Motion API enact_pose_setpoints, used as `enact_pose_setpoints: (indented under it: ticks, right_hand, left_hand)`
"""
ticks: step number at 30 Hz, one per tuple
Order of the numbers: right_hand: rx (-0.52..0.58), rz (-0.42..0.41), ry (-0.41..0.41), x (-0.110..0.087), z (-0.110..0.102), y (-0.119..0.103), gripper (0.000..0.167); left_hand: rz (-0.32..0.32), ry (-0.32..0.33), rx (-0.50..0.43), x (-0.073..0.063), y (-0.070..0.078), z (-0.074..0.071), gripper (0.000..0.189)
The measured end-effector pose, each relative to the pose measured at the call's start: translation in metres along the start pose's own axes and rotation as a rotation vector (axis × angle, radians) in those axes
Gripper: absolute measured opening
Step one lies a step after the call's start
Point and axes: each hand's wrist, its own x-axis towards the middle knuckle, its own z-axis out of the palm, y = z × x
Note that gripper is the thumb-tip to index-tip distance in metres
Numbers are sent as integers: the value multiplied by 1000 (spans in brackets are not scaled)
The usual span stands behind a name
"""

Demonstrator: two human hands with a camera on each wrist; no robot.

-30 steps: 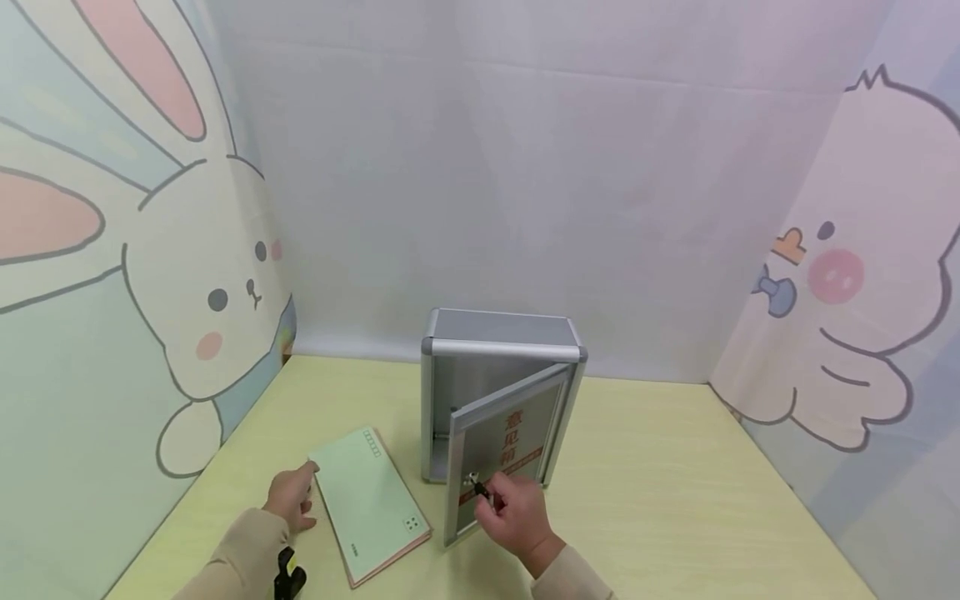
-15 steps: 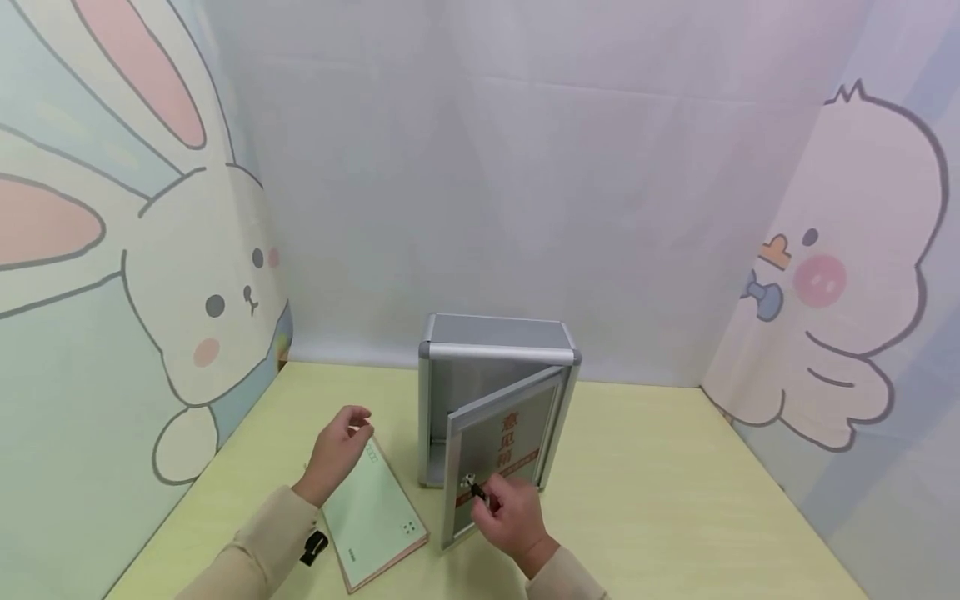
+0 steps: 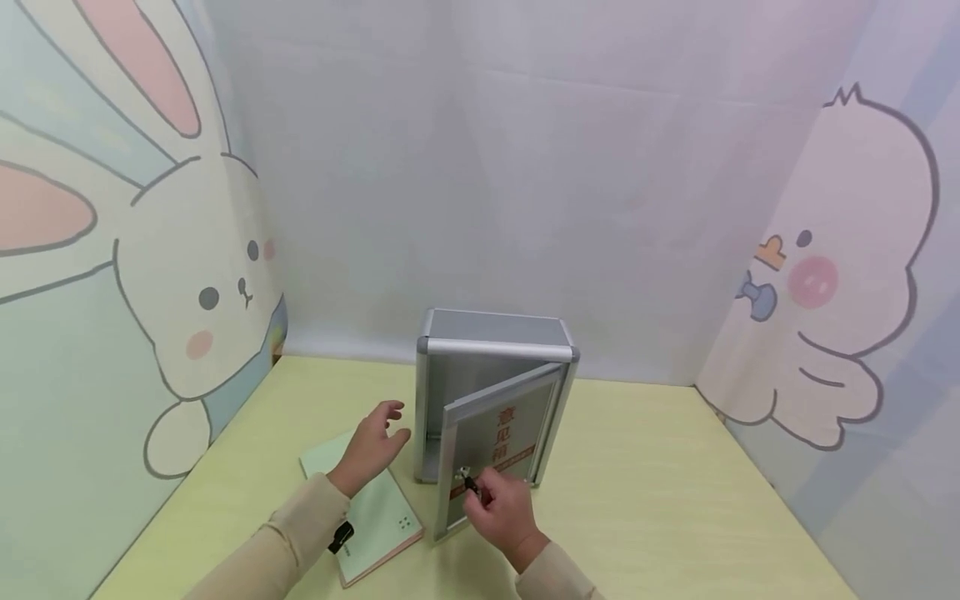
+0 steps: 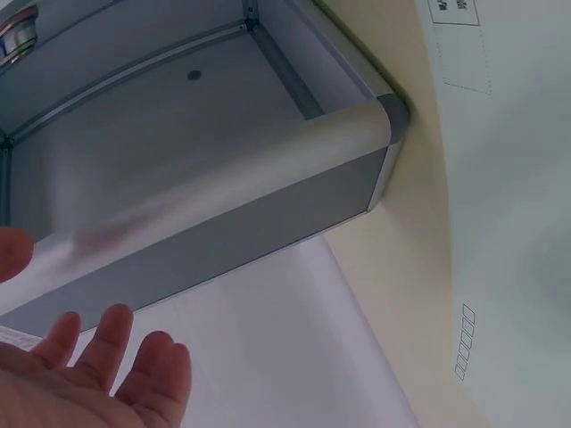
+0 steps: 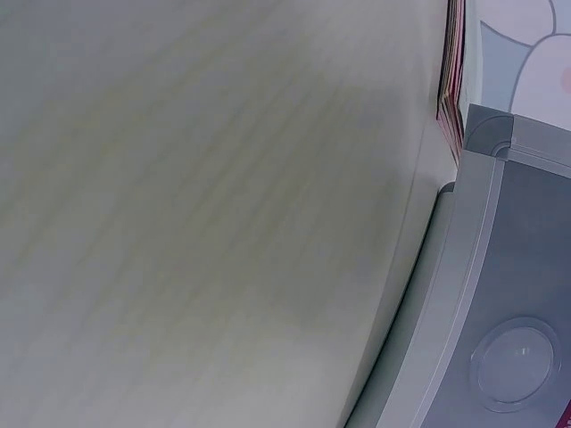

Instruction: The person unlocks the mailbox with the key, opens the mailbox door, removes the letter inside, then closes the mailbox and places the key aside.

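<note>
A grey metal suggestion box (image 3: 495,329) stands on the table, its front door (image 3: 517,425) with red Chinese characters swung partly open. My right hand (image 3: 504,510) pinches the black head of a key (image 3: 470,483) at the door's lock. My left hand (image 3: 372,446) hovers beside the box's left edge, over the envelopes, fingers apart and holding nothing. In the left wrist view, the fingers (image 4: 107,366) are near the box's frame (image 4: 223,196), with bare interior panels behind. A stack of pale green envelopes (image 3: 382,521) lies left of the door. My right hand is outside the right wrist view.
The pale yellow tabletop (image 3: 637,483) extends right of the box. A grey-white cloth backdrop (image 3: 525,183) hangs behind, with a cartoon rabbit (image 3: 202,283) on the left and a chick (image 3: 847,275) on the right. A black strap (image 3: 341,537) hangs at the left wrist.
My left hand has lifted off the envelopes' left edge and moved right, toward the box's opening. My right hand keeps its pinch on the key; the door looks about the same.
</note>
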Motion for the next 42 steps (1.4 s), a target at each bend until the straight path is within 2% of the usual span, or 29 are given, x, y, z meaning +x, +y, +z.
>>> enact_pose_setpoints:
  ticks: [9,15,22,31,42]
  right_hand:
    - [62,20,-29,6,9,-4,23]
    - [26,10,-45,12,8,-5,20]
    - [-10,-37,-80,16,8,-2,18]
    - [-106,-142,-110,23,6,6,16]
    - [-205,-62,-192,21,1,7,19]
  left_hand:
    - [88,99,101,4,-1,4,41]
    - [115,121,68,11,0,11,37]
    - [65,140,23,8,0,14,36]
    - [49,139,-6,8,2,18,35]
    - [69,141,5,9,6,29,28]
